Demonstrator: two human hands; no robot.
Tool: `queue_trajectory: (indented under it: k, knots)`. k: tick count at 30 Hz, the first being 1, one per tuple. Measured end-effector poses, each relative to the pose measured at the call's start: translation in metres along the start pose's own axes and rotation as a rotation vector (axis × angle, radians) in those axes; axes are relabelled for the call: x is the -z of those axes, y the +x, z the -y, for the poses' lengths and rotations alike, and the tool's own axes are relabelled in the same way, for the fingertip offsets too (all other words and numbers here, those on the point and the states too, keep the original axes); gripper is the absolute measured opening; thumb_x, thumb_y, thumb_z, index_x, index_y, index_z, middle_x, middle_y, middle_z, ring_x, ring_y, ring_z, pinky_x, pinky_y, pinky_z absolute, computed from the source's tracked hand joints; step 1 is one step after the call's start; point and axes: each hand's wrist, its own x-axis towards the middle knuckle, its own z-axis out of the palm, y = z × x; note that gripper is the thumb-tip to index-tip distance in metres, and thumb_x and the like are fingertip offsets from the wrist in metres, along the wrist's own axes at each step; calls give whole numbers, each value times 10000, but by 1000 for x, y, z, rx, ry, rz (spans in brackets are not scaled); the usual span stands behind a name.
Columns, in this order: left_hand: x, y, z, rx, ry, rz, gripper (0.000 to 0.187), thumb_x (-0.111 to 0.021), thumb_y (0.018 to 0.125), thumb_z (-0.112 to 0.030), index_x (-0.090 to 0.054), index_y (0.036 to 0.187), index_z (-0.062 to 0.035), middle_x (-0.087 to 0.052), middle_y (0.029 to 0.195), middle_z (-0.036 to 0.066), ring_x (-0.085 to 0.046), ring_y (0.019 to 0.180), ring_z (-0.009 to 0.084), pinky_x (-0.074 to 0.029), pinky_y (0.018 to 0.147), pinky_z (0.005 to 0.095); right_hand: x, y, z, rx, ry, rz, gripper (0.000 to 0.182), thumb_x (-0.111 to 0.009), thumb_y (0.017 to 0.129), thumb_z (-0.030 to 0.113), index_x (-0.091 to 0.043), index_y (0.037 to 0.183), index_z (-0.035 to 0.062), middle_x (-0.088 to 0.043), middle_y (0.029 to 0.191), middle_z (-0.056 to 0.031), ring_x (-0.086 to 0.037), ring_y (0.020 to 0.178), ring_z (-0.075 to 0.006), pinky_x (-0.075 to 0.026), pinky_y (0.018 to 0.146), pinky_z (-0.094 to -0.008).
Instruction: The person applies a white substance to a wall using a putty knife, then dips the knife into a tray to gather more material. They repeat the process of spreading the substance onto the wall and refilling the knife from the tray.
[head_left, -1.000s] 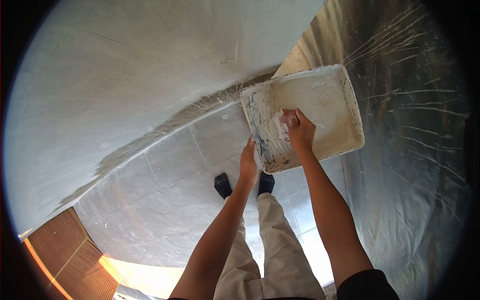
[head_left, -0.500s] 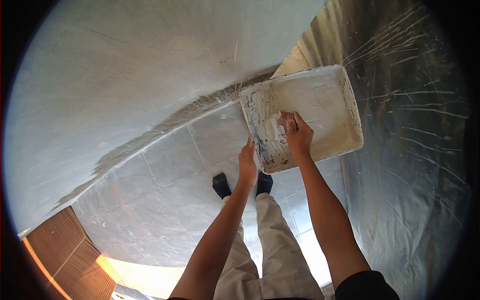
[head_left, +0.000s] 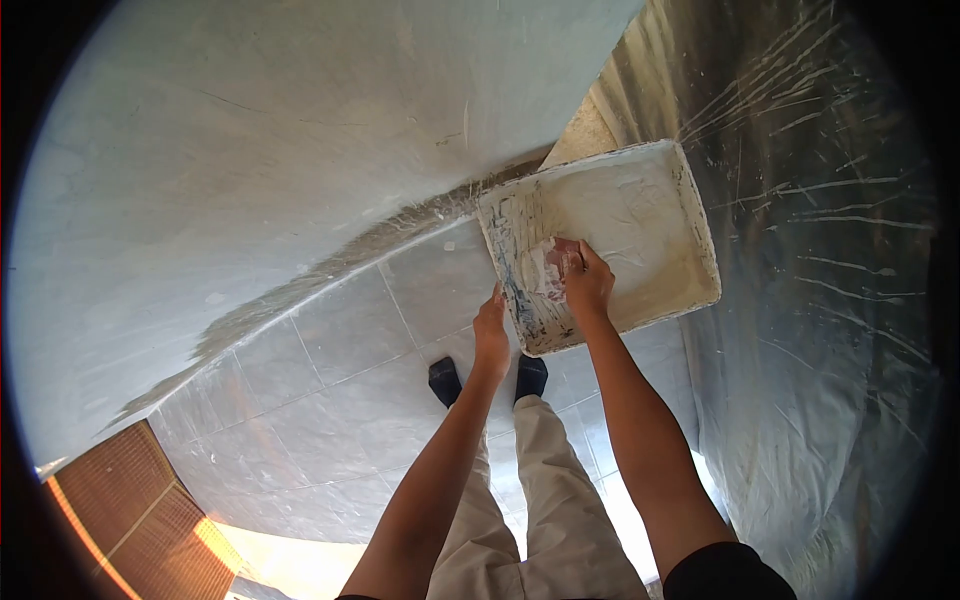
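A rectangular tray (head_left: 705,225) holds off-white paint or plaster, with dark streaks along its left side. My left hand (head_left: 490,335) has its fingers closed on the tray's left edge; the fingertips are partly hidden there. Inside the tray, my right hand (head_left: 590,282) grips a reddish scraper (head_left: 562,262) coated with white material, its blade lying over the streaked left part.
A grey plastered wall (head_left: 300,150) rises on the left, above a tiled floor (head_left: 350,340). Plastic sheeting with white splashes (head_left: 810,330) hangs on the right. My dark-socked feet (head_left: 445,382) stand below the tray. An orange-brown mesh panel (head_left: 120,490) is at lower left.
My right hand has moved slightly left and down in the tray with the scraper. The view has shifted a little, and my left hand remains at the tray's edge.
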Motion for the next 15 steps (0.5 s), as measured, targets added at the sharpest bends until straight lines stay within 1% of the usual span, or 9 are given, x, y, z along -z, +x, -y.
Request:
queue_trajectory:
  k: [2, 4, 6, 7, 9, 10, 12, 13, 15]
  knots:
    - [0, -1, -6, -31, 59, 2, 588, -382, 1027, -379, -400, 1420, 57, -488, 1397, 238, -462, 1291, 282, -310, 1098, 362, -4, -3, -8, -38, 46, -4, 349, -583, 899, 134, -625, 1212, -16, -675, 1064, -240, -654, 998, -378, -502, 881, -400]
    - [0, -4, -13, 55, 147, -82, 593, -372, 1023, -395, -400, 1424, 41, -482, 1386, 257, -455, 1283, 326, -308, 1093, 391, 5, -9, 6, -75, 97, -3, 351, -587, 904, 139, -623, 1218, -13, -685, 1058, -227, -664, 994, -355, -507, 873, -389]
    - [1, -9, -21, 32, 171, -120, 593, -364, 1021, -404, -401, 1424, 28, -476, 1382, 262, -442, 1281, 345, -300, 1092, 404, 18, -15, 25, -302, 351, 122, 335, -579, 922, 126, -616, 1224, -16, -694, 1075, -189, -679, 965, -264, -514, 845, -342]
    - [0, -12, -28, 16, 188, -154, 593, -357, 1019, -414, -403, 1425, 16, -469, 1378, 267, -429, 1279, 364, -293, 1091, 418, 15, -15, 20, -294, 361, 118, 335, -579, 922, 126, -616, 1224, -16, -694, 1075, -189, -679, 965, -264, -514, 845, -342]
    - [0, -15, -46, -7, 200, -163, 586, -349, 1020, -414, -406, 1420, 11, -464, 1378, 267, -421, 1276, 371, -283, 1092, 424, 12, -10, 19, -271, 617, 155, 308, -571, 937, 112, -621, 1210, -22, -696, 1068, -145, -673, 935, -191, -515, 812, -301]
    - [-1, -17, -58, -16, 211, -174, 580, -340, 1021, -414, -410, 1416, 5, -459, 1379, 268, -412, 1273, 378, -274, 1093, 431, 21, -10, 26, -254, 626, 150, 308, -571, 937, 112, -621, 1210, -22, -696, 1068, -145, -673, 935, -191, -515, 812, -301]
    - [-2, -21, -85, -86, 185, -177, 563, -339, 1023, -403, -421, 1406, 1, -462, 1374, 261, -411, 1272, 372, -270, 1096, 430, 44, -8, 51, -294, 980, 332, 285, -490, 970, 27, -568, 1239, -28, -655, 1124, -108, -650, 991, -175, -526, 875, -301]
    - [-3, -24, -102, -136, 161, -179, 546, -338, 1024, -393, -433, 1396, -4, -466, 1369, 254, -409, 1271, 367, -267, 1098, 429, 54, -7, 65, -266, 993, 332, 285, -490, 970, 27, -568, 1239, -28, -655, 1124, -108, -650, 991, -175, -526, 875, -301]
    - [-7, -34, -141, -211, 169, -188, 528, -340, 1024, -374, -437, 1388, -4, -472, 1357, 240, -408, 1266, 362, -271, 1095, 430, 74, -4, 94, -281, 1217, 360, 336, -467, 951, -22, -517, 1282, -38, -619, 1188, -130, -625, 1068, -198, -527, 927, -328]
